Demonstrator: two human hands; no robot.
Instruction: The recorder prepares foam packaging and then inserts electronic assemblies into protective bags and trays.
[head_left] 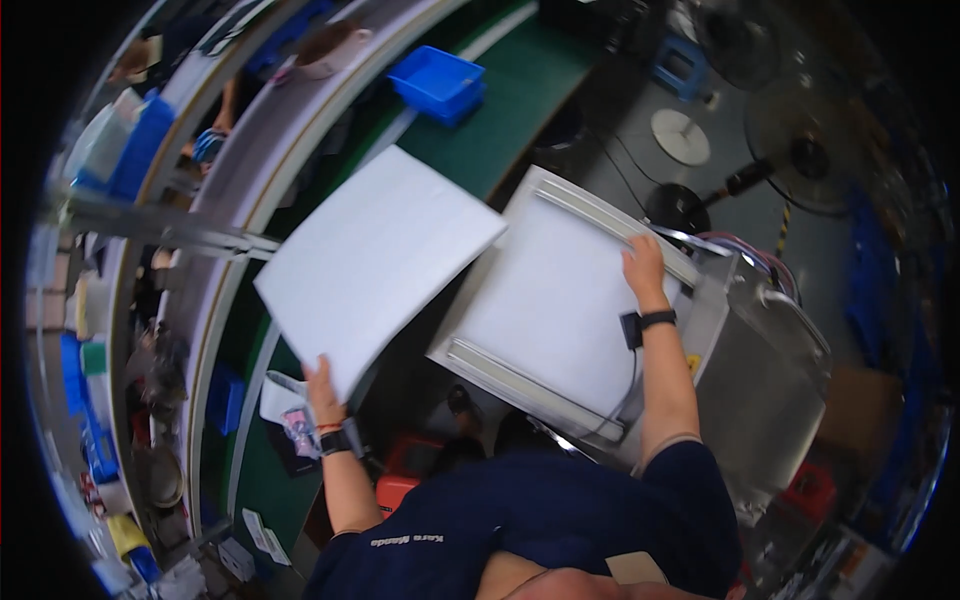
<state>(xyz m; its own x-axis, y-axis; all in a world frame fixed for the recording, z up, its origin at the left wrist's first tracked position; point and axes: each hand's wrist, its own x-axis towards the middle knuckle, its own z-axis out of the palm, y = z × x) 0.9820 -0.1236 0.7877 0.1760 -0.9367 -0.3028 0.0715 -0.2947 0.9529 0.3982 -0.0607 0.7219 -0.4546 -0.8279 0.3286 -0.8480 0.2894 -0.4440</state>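
Note:
At the near edge of a large white sheet (380, 255), my left hand (322, 392) is closed on it. The sheet is slightly bowed and slopes over the green bench, its right corner overlapping the frame beside it. A second white sheet (545, 300) lies flat in a pale metal frame with two rails, the far rail (590, 215) and the near rail (530, 388). My right hand (645, 268) rests by the right end of the far rail, over this sheet's edge, fingers extended. Both my wrists wear black bands; a cord hangs from the right one.
A blue bin (437, 82) stands on the green bench (500, 75). Metal machine housing (765, 370) adjoins the frame on the right. Beyond are a floor fan (805, 155), a round white stool (681, 137) and a blue stool (680, 68). Shelving with another person's arm lies left.

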